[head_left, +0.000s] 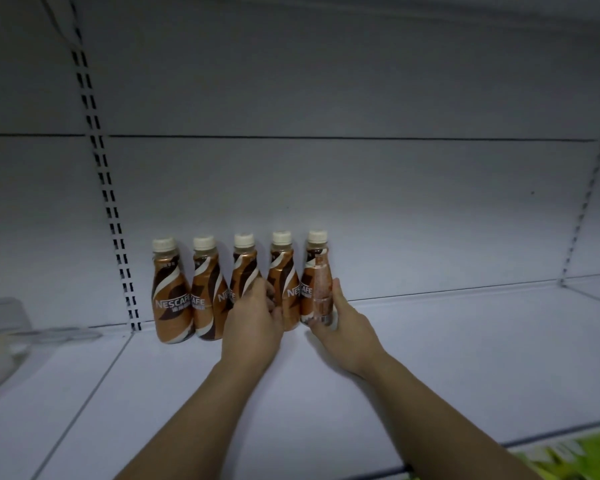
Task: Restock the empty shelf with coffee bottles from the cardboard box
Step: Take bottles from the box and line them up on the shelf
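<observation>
Coffee bottles [172, 299], five of them, stand upright in a row at the back left of the shelf [430, 358], close against its rear wall. The left hand [253, 320] has its fingers curled round the lower body of the third bottle [244, 268]. The right hand [342, 327] grips the fifth bottle [317, 271], thumb on its right side and fingers under its base. The step in hand looks like setting these two into line. Next, both hands would need to let go without tipping the neighbours, then fetch more from the box, which is out of view; most of the shelf to the right is unfilled.
</observation>
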`<state>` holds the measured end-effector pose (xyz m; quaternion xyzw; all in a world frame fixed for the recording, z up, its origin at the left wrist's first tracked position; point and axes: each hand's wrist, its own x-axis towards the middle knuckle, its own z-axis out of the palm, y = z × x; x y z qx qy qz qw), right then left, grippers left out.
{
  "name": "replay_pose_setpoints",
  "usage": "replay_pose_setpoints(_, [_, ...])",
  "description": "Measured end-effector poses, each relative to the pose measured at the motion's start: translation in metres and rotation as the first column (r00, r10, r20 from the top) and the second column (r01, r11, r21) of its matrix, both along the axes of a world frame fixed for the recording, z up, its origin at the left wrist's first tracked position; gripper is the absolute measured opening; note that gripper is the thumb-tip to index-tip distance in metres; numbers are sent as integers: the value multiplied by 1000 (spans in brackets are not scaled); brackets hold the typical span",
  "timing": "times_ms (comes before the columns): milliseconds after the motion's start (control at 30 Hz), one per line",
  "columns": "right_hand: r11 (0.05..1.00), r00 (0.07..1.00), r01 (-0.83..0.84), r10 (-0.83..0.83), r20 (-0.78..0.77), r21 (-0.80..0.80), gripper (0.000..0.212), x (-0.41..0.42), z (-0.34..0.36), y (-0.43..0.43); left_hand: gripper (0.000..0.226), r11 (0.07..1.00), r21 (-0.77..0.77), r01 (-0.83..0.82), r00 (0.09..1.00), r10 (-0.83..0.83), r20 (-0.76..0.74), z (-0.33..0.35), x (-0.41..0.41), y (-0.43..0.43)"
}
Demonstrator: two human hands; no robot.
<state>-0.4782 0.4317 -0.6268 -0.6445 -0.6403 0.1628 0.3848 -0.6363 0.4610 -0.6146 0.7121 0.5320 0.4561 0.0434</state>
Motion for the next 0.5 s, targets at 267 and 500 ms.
replay_pose_setpoints(267, [982,948,86,-132,289,167,105,22,48,-40,41,988,-13,151,974,-151,-169,28,7,-38])
replay_pose_setpoints(500, [939,839,229,-325,436,258,95,70,66,-100,59,947,40,318,910,-293,-293,58,59,-75])
